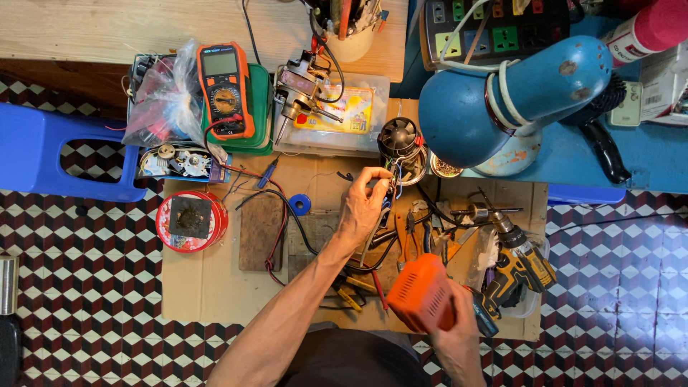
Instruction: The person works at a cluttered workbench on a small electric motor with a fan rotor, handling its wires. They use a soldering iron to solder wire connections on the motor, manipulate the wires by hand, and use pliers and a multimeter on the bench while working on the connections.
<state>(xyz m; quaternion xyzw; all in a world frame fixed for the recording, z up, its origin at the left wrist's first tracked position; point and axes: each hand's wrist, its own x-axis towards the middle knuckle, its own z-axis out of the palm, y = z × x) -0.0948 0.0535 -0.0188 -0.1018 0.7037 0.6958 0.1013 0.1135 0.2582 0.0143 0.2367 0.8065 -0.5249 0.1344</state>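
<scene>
Bench on cardboard: we are working wires with one hand, gripping an orange casing with the other.

Past the red tin and multimeter, our left hand is pinching thin wires just below the small black fan motor. Our right hand is closing around the orange casing, near the yellow drill.

Your right hand sits behind the orange tool, so you cannot see how its fingers wrap the body, and the wrist runs off the bottom edge. Your left hand covers the wire ends it pinches — their colours are too fine to tell apart. The blue lamp hides most of the power strip, itself cut by the top edge. The blue stool runs off the left — partly hidden.
</scene>
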